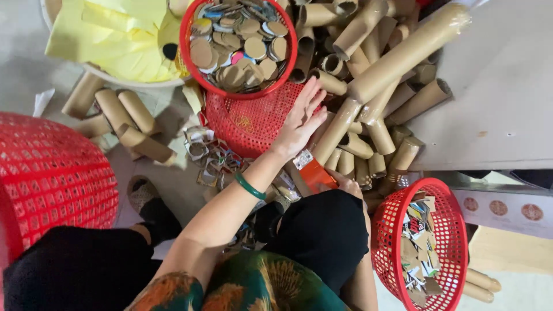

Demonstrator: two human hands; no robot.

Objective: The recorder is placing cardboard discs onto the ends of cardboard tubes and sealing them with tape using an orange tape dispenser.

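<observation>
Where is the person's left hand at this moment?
In the head view, the left hand lies at centre, on the upturned red basket, beside the pile of cardboard tubes and just below the red basket of round discs.

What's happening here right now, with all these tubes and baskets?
A seated person reaches the left hand forward into a heap of brown cardboard tubes, fingers spread over one, beside an upturned red basket. A red basket of round cardboard discs sits on top of it. The right hand rests low by the knee next to an orange piece; whether it grips anything is unclear. Another red basket at the right holds flat cardboard scraps.
</observation>
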